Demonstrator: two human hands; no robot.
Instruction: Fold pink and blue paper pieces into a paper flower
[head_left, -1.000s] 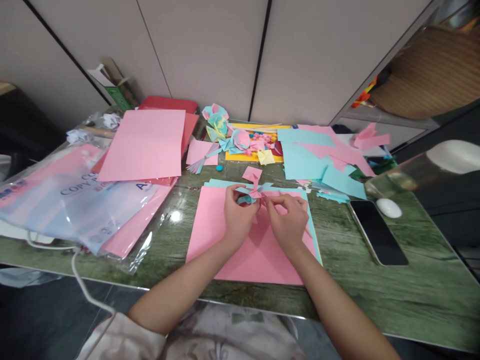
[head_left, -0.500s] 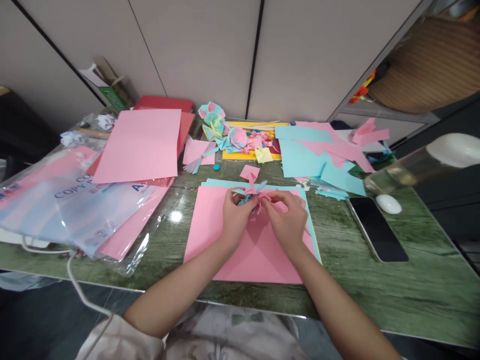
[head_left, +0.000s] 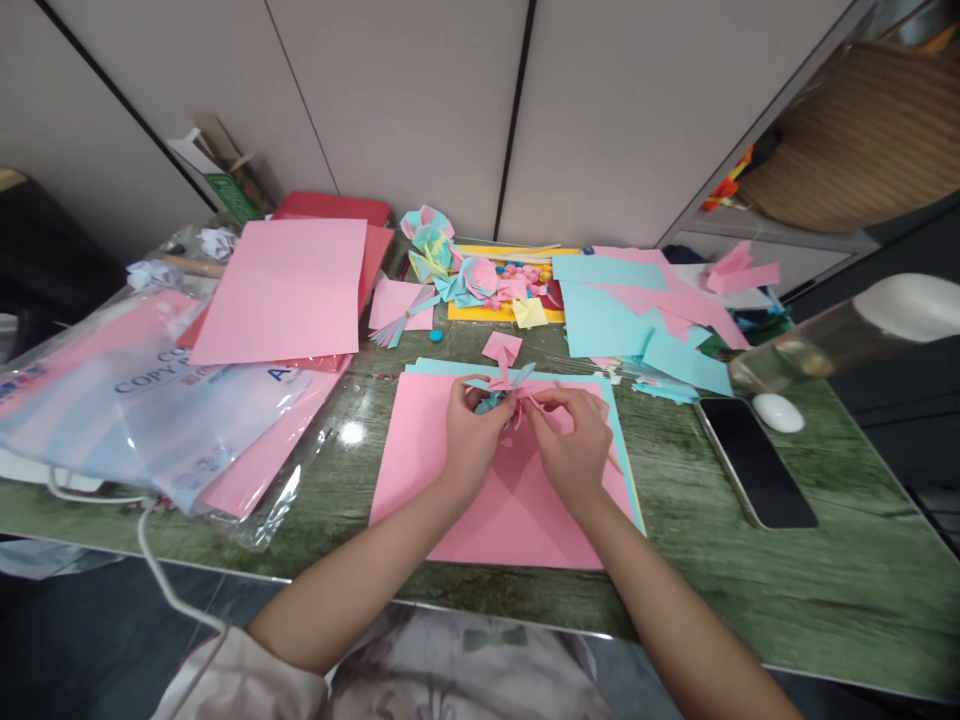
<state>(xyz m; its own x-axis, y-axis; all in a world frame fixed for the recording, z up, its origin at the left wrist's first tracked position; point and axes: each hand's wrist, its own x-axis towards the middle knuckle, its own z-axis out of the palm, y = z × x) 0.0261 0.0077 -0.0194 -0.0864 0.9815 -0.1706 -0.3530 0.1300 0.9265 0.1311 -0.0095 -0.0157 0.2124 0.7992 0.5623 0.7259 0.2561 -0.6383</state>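
Note:
A folded paper flower (head_left: pixel 511 378) with pink and light-blue petals is held between both hands, over a stack of pink and blue sheets (head_left: pixel 495 510). My left hand (head_left: pixel 474 425) is closed around its left side, fingers curled under the blue part. Pinching a pink petal on the right is my right hand (head_left: pixel 571 432), its thumb and forefinger together. A thin stick-like thing appears to lie across the right palm, mostly hidden by the fingers. Just beyond the flower rests a small folded pink paper square (head_left: pixel 502 346).
Finished paper flowers (head_left: pixel 431 240) and a yellow tray (head_left: pixel 459 312) of small coloured pieces stand at the back. Left are pink sheets (head_left: pixel 281 290) and a plastic bag (head_left: pixel 172 410). Blue scraps (head_left: pixel 607 310), a phone (head_left: pixel 756 462), a white mouse-like object (head_left: pixel 778 412) and a bottle (head_left: pixel 817 335) lie right.
My right fingers have shifted slightly at the pink petal while the left hand keeps its hold. The whole view has moved a little; the things on the table stay in place.

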